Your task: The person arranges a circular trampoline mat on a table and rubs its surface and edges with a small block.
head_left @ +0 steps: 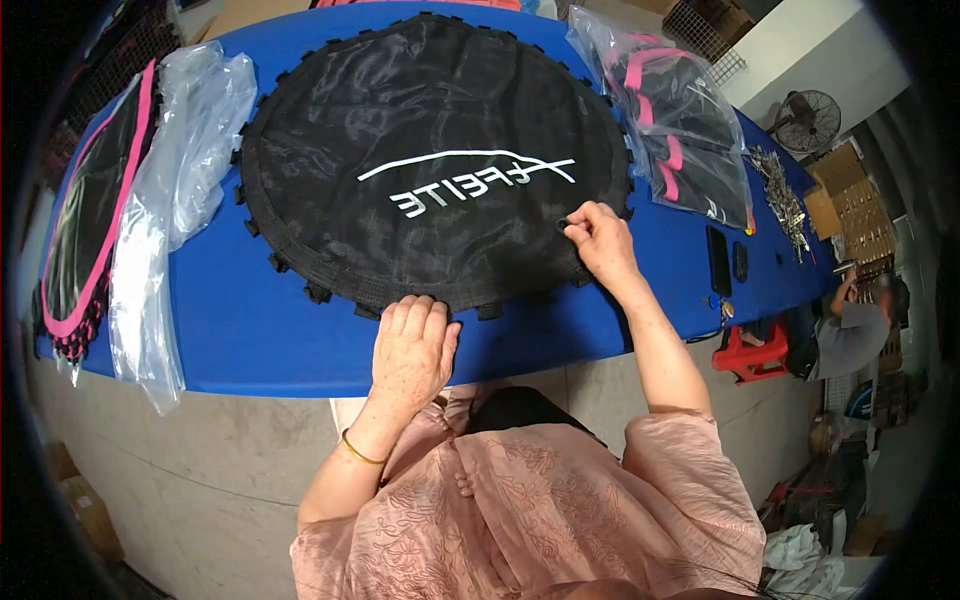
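A round black trampoline mat (430,110) with white lettering and short tabs around its rim lies spread on the blue-covered table (270,350). My left hand (415,345) rests flat on the mat's near edge, fingers stretched out and holding nothing. Over the mat's right near side, my right hand (603,243) is closed in a pinch, with a small black piece (564,226) at its fingertips. Its exact kind is too small to make out.
Clear plastic bags (185,170) and a pink-edged black mat (100,210) lie left. At right are bagged pink-and-black pieces (690,130), a black phone (718,260) and a pile of metal parts (780,200). Beyond are a fan (808,121), a red stool (750,355) and a seated person (850,335).
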Demonstrator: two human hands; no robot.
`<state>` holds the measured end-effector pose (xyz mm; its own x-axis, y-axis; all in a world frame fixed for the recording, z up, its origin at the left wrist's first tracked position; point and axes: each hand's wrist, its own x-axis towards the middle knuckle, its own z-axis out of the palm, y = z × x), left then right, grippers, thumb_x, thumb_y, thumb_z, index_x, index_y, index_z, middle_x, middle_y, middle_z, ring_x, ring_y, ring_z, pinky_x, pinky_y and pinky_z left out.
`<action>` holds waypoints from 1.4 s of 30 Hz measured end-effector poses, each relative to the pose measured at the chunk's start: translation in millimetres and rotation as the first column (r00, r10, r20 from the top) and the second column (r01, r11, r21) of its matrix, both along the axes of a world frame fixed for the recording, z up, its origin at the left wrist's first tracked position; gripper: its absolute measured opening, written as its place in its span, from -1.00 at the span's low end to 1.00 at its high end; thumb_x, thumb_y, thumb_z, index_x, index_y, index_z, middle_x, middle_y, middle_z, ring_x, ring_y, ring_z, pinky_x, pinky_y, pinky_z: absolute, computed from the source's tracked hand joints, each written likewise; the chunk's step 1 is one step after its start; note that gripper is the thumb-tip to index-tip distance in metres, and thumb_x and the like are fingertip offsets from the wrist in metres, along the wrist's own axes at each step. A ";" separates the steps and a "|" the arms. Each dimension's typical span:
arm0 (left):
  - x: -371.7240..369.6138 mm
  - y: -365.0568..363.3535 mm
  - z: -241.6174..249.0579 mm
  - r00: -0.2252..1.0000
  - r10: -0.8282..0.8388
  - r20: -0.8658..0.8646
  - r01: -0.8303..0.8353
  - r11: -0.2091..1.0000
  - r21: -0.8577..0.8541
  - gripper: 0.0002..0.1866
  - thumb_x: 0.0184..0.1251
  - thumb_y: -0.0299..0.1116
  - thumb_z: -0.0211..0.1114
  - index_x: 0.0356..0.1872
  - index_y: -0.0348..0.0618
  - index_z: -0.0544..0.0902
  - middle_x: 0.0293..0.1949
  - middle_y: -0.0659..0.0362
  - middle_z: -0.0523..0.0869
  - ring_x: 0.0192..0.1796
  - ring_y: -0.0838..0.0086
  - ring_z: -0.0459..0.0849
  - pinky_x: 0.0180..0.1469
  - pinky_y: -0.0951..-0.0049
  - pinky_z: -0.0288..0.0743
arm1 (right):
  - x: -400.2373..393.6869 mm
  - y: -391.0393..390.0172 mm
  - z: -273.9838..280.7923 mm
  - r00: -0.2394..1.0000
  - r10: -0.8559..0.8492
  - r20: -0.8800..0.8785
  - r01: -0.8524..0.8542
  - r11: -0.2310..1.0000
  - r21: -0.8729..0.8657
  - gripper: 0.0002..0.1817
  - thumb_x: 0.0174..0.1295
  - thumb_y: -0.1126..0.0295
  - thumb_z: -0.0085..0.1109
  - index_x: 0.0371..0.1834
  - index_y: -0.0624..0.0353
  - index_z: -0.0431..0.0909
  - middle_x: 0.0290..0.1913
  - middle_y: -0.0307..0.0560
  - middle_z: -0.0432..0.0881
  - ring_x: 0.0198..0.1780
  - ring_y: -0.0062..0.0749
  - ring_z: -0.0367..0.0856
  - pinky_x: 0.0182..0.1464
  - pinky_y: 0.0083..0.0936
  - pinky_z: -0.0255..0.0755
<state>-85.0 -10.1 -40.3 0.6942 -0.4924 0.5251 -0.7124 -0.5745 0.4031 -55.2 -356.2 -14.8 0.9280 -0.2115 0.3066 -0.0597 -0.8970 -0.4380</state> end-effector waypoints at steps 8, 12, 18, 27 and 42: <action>0.5 0.3 -1.7 1.000 -0.009 0.012 0.009 1.000 0.000 -0.66 0.46 -0.31 0.40 0.09 -0.36 0.67 0.09 -0.10 0.68 0.22 0.02 0.62 0.36 0.04 0.48 | 13.0 25.3 -2.5 0.996 0.078 0.046 -0.078 0.997 -0.005 -0.83 0.24 0.45 0.49 -0.17 0.19 0.70 -0.27 -0.01 0.70 -0.24 -0.08 0.74 -0.14 -0.21 0.58; 0.9 0.4 -1.1 1.000 -0.009 0.017 0.009 1.000 -0.001 -0.66 0.46 -0.31 0.40 0.09 -0.35 0.67 0.09 -0.09 0.68 0.22 0.02 0.62 0.35 0.03 0.48 | 45.8 20.2 -3.9 1.000 0.019 -0.013 -0.018 0.997 0.075 -0.82 0.25 0.40 0.49 -0.16 0.19 0.70 -0.21 0.01 0.72 -0.20 -0.11 0.75 -0.09 -0.22 0.58; 0.5 -0.1 -1.6 1.000 -0.005 -0.001 0.005 1.000 -0.011 -0.66 0.44 -0.31 0.41 0.09 -0.35 0.67 0.08 -0.09 0.68 0.20 0.01 0.63 0.35 0.02 0.48 | 68.8 44.1 -5.5 0.999 0.052 -0.002 -0.051 0.995 0.091 -0.81 0.23 0.41 0.51 -0.18 0.19 0.68 -0.21 -0.02 0.72 -0.18 -0.14 0.75 -0.06 -0.24 0.58; 0.0 0.8 -1.0 1.000 -0.007 -0.004 0.007 1.000 -0.025 -0.65 0.44 -0.31 0.41 0.10 -0.33 0.67 0.09 -0.08 0.68 0.21 0.02 0.62 0.35 0.02 0.48 | 72.7 36.2 -12.4 0.999 -0.010 0.036 0.009 0.999 0.032 -0.81 0.25 0.38 0.49 -0.16 0.17 0.70 -0.18 -0.01 0.75 -0.14 -0.08 0.77 0.00 -0.21 0.62; -0.2 0.8 -2.1 1.000 0.000 0.008 0.000 1.000 0.012 -0.63 0.48 -0.27 0.39 0.12 -0.34 0.66 0.17 -0.09 0.68 0.24 0.03 0.62 0.37 0.04 0.46 | 31.8 113.8 1.5 0.955 0.287 -0.079 -0.273 0.950 0.153 -0.84 0.26 0.44 0.46 -0.19 0.22 0.67 -0.21 0.02 0.73 -0.17 -0.15 0.78 -0.06 -0.25 0.62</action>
<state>-85.2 -9.3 -42.3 0.6901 -0.4985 0.5246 -0.7154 -0.5792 0.3908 -23.4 -242.4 -13.3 0.9802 0.0276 0.1963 0.1359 -0.8143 -0.5643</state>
